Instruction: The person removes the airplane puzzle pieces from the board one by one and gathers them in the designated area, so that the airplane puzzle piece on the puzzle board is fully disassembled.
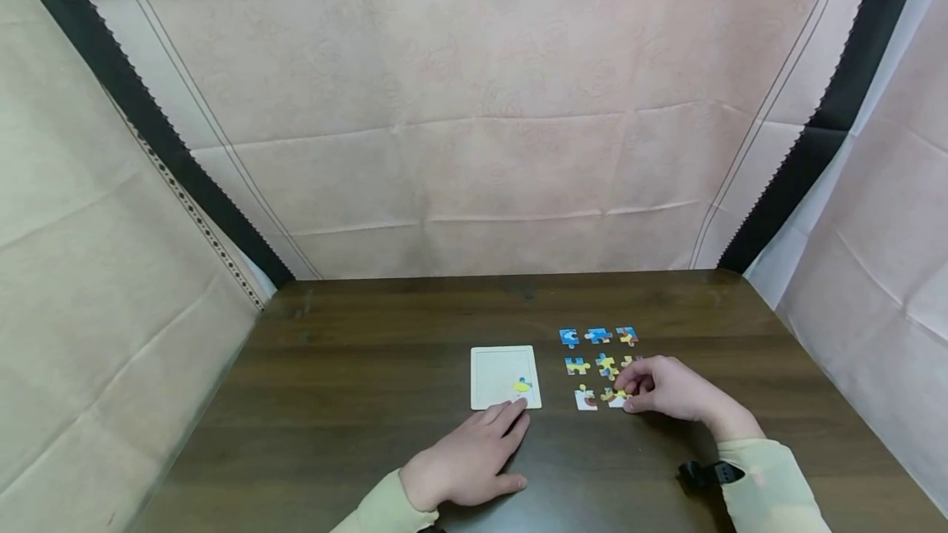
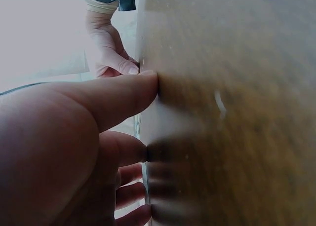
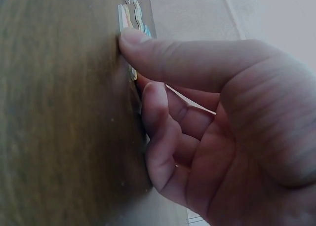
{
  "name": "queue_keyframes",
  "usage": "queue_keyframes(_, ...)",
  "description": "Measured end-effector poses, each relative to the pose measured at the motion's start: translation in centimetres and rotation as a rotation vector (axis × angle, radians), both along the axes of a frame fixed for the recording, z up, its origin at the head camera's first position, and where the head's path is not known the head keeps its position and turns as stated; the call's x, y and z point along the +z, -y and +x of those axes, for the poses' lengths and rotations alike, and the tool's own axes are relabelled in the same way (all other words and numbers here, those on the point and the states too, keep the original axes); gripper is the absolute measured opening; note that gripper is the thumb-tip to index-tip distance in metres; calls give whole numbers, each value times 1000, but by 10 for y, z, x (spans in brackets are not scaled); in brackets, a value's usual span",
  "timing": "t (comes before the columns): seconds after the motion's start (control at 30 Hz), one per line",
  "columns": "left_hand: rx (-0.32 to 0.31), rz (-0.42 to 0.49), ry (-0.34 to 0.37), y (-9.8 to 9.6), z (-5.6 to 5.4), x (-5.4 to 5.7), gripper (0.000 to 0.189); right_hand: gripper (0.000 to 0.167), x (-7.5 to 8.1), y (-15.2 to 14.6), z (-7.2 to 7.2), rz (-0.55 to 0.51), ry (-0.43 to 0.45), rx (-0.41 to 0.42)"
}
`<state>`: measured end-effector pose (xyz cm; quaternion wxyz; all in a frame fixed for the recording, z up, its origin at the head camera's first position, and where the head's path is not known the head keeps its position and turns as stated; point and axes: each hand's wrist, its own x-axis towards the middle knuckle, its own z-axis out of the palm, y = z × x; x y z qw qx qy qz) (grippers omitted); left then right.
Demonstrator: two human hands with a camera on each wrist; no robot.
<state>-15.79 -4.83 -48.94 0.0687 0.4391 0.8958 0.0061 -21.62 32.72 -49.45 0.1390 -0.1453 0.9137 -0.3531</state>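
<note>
A square white puzzle tray [image 1: 502, 364] lies on the table, with one yellow and blue jigsaw piece [image 1: 522, 385] in its lower right part. My left hand [image 1: 474, 455] lies palm down with its fingers extended, the fingertips at the tray's near edge; in the left wrist view its thumb [image 2: 123, 97] touches the tabletop. To the right, my right hand [image 1: 674, 391] pinches a yellow and white jigsaw piece [image 1: 616, 400] at the near right corner of the group of pieces. Its other fingers are curled, and it partly covers the yellow piece [image 1: 627, 361] behind.
More jigsaw pieces lie in rows right of the tray: blue ones [image 1: 598, 336] at the back, yellow ones [image 1: 577, 366] in the middle, a white and red one [image 1: 585, 398] in front. Pale cloth walls [image 1: 481, 146] enclose the brown table [image 1: 355, 368].
</note>
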Motion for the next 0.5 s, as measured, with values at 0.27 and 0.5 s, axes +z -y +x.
queue_keyframes(0.27,3,2,-5,0,0,0,78,21,1,1,2,-20,-9,14)
queue_keyframes(0.5,-3,5,-2,0,0,0,78,20,1,1,3,-22,-16,29)
